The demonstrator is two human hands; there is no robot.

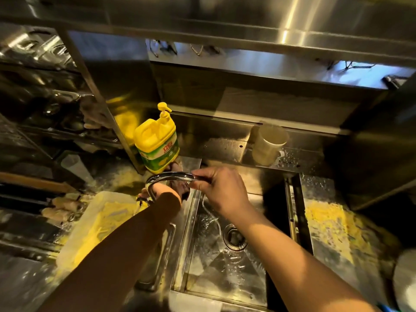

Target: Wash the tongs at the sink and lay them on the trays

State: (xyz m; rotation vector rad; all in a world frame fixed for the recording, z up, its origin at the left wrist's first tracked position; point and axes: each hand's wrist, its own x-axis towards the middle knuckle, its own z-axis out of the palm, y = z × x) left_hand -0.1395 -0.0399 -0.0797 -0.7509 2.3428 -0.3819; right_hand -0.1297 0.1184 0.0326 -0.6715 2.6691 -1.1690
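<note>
My right hand (pixel 221 190) grips the outlet end of the curved chrome faucet (pixel 167 176) over the steel sink (pixel 193 262). A thin stream of water (pixel 212 216) falls from it into the basin near the drain (pixel 235 238). My left hand (pixel 163 191) reaches to the faucet's base at the sink's left rim; the spout hides its fingers, and something dark shows beside them. Two pale-handled utensils (pixel 60 208), possibly the tongs, lie on the counter at the far left. A translucent plastic tray (pixel 96 224) sits just left of the sink.
A yellow dish-soap pump bottle (pixel 157 145) stands behind the faucet. A cloudy plastic cup (pixel 269 144) rests on the ledge behind the sink. A steel shelf post (pixel 99 102) rises at left, with racks of metal ware beyond. A white dish (pixel 406 282) is at the right edge.
</note>
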